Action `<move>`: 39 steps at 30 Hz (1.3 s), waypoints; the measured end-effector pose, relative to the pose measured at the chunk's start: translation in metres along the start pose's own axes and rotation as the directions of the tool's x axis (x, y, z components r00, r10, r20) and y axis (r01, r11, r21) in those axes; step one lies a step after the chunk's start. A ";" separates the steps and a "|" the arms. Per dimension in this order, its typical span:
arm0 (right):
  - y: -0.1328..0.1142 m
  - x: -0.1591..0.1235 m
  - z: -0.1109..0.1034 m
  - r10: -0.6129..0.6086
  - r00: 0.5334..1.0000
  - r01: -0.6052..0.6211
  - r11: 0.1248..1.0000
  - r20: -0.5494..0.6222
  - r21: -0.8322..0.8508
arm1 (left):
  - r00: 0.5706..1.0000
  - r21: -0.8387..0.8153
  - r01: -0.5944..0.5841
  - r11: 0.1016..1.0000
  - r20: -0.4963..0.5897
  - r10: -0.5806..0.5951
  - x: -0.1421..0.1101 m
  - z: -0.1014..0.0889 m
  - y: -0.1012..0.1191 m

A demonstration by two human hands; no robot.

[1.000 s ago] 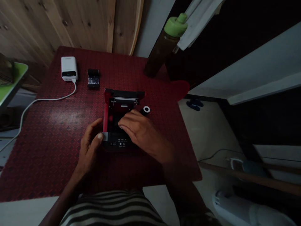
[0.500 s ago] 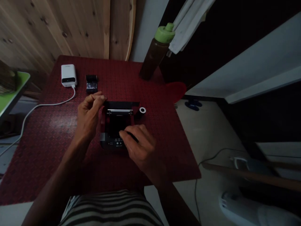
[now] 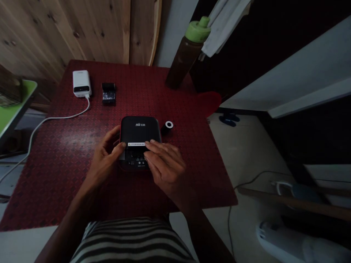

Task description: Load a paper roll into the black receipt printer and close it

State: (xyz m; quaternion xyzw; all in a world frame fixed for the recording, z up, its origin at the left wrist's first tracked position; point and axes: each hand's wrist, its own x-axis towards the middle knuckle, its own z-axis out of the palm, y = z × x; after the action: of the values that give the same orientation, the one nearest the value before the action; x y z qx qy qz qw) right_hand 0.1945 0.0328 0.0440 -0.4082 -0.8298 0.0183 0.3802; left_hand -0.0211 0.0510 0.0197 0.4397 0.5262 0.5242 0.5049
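Note:
A small black printer with red sides (image 3: 139, 132) sits in the middle of the red patterned table (image 3: 68, 153), its lid down. My left hand (image 3: 106, 157) curls against its left front corner, thumb on the lid's front edge. My right hand (image 3: 164, 166) lies over the front right, fingers stretched flat across the button panel and lid edge. A small black roll with a white core (image 3: 168, 125) lies just right of the printer.
At the table's far left stand a white power bank (image 3: 81, 83) with a white cable (image 3: 55, 117) and a small black device (image 3: 109, 92). A dark bottle with a green cap (image 3: 187, 53) stands at the far edge. Floor with cables lies to the right.
The printer's lid was open and is now closed. My left hand went up to the lid, then came down with it to the front left corner. My right hand left the open compartment.

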 end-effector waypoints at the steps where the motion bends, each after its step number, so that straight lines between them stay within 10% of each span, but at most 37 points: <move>1: 0.000 0.001 -0.001 0.013 1.000 -0.014 1.000 0.016 0.012 | 1.000 0.001 -0.002 1.000 0.005 0.002 0.000 0.000 0.000; 13: -0.005 -0.004 -0.005 0.110 0.994 -0.110 0.986 0.008 0.123 | 0.998 0.046 0.041 0.998 -0.057 -0.039 -0.014 0.000 -0.002; 22: -0.011 -0.061 0.002 0.443 0.896 -0.424 0.879 -0.043 0.218 | 0.991 -0.018 0.118 0.993 -0.063 -0.119 -0.040 -0.001 -0.001; 39: -0.008 -0.075 0.026 0.534 0.845 -0.523 0.810 0.035 0.267 | 0.961 -0.102 0.188 0.977 -0.185 -0.204 -0.037 0.016 0.011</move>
State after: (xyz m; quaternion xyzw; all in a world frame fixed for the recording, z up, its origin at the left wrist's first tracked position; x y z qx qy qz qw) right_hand 0.2009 -0.0172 -0.0181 -0.5681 -0.6653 0.2258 0.4285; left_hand -0.0022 0.0165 0.0342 0.3106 0.5918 0.5334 0.5184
